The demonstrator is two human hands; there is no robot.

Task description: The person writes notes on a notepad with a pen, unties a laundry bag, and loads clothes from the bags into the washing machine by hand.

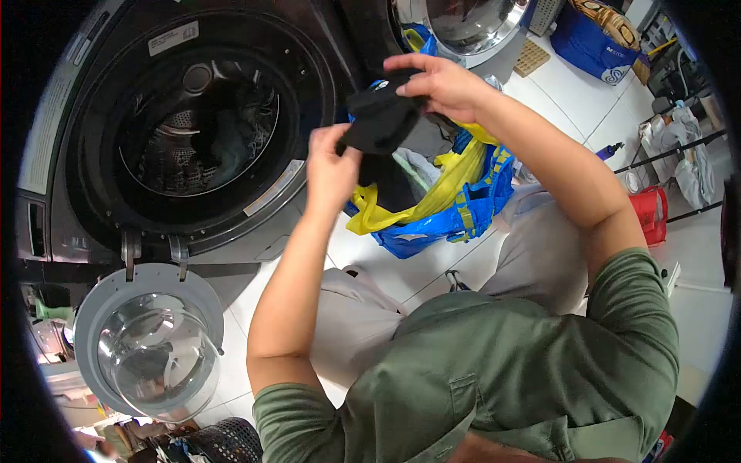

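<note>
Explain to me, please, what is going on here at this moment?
A person in a green shirt holds a black cloth between the left hand and the right hand, above a blue and yellow bag. Light grey fabric shows inside the bag. To the left is a front-loading machine, its round door wide open.

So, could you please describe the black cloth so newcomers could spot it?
Start at the dark grey washing machine, upper left. Right of it, over the blue and yellow plastic bag, the left hand and right hand hold up the black cloth, unlike the bag's pale cloth.
</note>
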